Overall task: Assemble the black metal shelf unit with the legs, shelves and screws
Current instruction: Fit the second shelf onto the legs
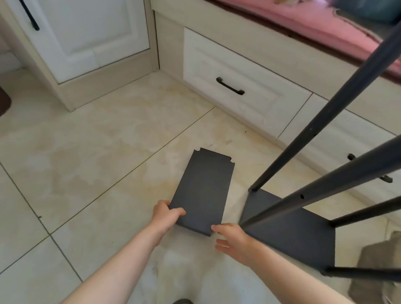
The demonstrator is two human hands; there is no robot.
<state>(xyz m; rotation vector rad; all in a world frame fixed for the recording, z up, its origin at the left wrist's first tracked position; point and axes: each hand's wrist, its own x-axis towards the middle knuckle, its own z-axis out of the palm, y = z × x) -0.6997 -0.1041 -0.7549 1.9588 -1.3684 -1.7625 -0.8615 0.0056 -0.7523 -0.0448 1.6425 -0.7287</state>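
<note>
At the near left corner of the loose shelf point(202, 193), the left hand point(167, 216) is curled over the edge, thumb on the top face and fingers wrapped beneath, so the panel is gripped there. Just beside the shelf's near right corner, the right hand point(233, 241) is held with fingers spread and relaxed, one fingertip at or touching the notched corner; nothing is gripped by it.

The loose shelf is laid flat on the tiled floor point(79, 169), its far end pointed towards the drawer front point(239, 89) and its four corners cut with notches. To the right of the shelf, close but apart, the partly built frame is stood: a bottom shelf point(301, 234) with four black legs point(334, 107) rising from its corners, screw holes being visible along the legs.

The step in hand is judged to be the lifting of the loose shelf for fitting between the legs. It would be done well if the right corner were also gripped, the panel kept level, and each notch brought against its leg at matching holes before any screw is driven. No screws can be made out.
</note>
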